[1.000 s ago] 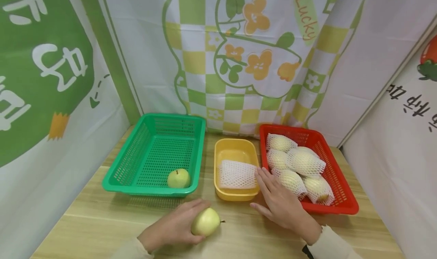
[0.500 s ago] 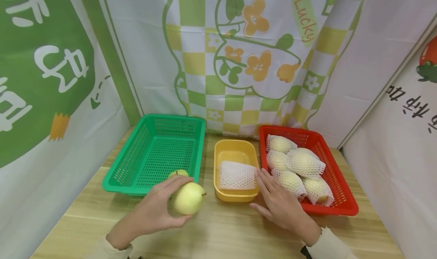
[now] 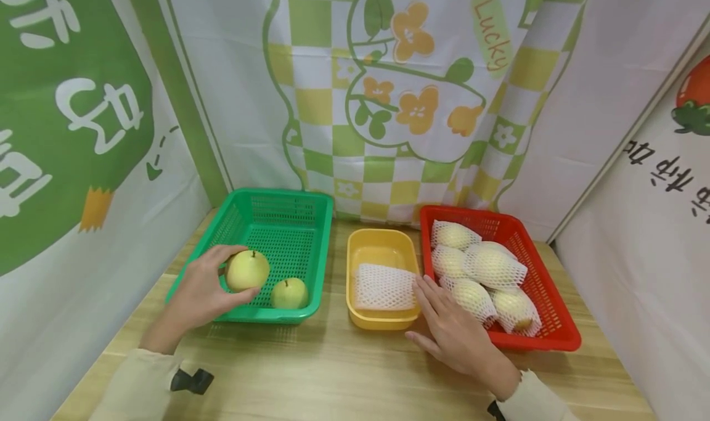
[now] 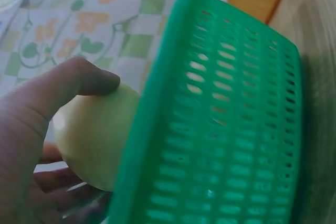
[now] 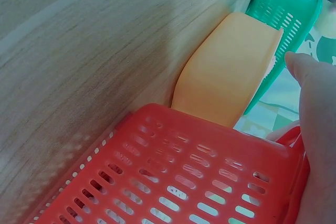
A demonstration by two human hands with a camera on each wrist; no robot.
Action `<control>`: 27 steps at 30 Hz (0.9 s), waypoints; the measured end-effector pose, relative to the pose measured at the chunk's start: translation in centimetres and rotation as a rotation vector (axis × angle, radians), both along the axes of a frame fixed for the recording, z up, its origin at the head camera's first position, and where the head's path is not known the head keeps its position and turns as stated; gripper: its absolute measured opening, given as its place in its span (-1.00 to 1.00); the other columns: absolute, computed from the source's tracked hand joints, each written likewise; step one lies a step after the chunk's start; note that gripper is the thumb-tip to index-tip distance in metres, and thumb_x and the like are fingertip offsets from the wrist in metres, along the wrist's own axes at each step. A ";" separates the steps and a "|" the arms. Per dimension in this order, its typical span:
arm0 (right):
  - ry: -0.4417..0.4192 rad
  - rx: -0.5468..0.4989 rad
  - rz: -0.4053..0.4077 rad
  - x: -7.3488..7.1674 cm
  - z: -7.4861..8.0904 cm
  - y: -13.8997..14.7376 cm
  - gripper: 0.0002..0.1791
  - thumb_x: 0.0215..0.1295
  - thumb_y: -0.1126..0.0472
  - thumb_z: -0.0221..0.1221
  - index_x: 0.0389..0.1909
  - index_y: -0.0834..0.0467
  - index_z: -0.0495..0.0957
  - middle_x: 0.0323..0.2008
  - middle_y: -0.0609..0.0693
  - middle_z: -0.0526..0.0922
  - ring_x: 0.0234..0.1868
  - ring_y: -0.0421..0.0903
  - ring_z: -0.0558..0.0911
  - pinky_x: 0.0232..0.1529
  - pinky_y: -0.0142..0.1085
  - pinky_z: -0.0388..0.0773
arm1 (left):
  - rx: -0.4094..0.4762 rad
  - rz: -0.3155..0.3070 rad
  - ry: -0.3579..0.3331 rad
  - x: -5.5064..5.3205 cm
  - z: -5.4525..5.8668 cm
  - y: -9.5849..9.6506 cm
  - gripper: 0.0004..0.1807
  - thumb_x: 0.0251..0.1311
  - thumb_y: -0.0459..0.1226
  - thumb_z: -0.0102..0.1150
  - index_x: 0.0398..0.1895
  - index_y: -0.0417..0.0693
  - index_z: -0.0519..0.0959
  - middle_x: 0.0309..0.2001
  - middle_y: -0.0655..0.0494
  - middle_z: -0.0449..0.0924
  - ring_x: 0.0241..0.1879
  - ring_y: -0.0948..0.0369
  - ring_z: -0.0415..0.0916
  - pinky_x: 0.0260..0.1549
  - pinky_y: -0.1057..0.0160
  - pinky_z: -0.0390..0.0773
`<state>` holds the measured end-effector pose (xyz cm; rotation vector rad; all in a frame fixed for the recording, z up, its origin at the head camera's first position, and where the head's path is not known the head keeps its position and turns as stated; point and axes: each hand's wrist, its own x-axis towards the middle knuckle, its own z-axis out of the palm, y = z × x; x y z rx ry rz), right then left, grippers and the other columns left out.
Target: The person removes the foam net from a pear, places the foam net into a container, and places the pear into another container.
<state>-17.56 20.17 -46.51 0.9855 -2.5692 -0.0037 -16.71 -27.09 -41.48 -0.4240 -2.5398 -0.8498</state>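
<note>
My left hand (image 3: pixel 202 288) grips a yellow-green pear (image 3: pixel 248 271) over the front left part of the green basket (image 3: pixel 266 242). In the left wrist view, thumb and fingers curl round that pear (image 4: pixel 97 135) beside the basket's wall (image 4: pixel 226 114). A second bare pear (image 3: pixel 289 293) lies in the basket's front right corner. With its fingers straight, my right hand (image 3: pixel 460 328) rests at the gap between the yellow tub (image 3: pixel 383 322) and the red basket (image 3: pixel 554 310). White foam net sleeves (image 3: pixel 385 285) lie in the tub, close to the right fingertips.
Several pears in white foam nets (image 3: pixel 493 265) fill the left part of the red basket. All three containers stand in a row on the wooden table (image 3: pixel 344 371). A patterned curtain (image 3: pixel 410 100) hangs behind them, with printed cloth walls on both sides.
My left hand has carried the pear from the table in front, left and upward, to over the green basket. My right hand has stayed in place.
</note>
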 end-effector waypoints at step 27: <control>-0.044 0.027 -0.016 -0.1 0.2 -0.1 0.00 0.40 -0.28 0.27 0.58 0.32 0.25 0.58 0.23 0.35 0.61 0.17 0.33 0.56 0.10 0.33 | -0.286 -0.161 -0.560 -5.1 -1.8 -0.8 -0.29 -0.01 -0.20 0.66 0.10 -0.46 0.54 -0.05 -0.24 0.66 -0.10 -0.01 0.60 -0.17 0.04 0.69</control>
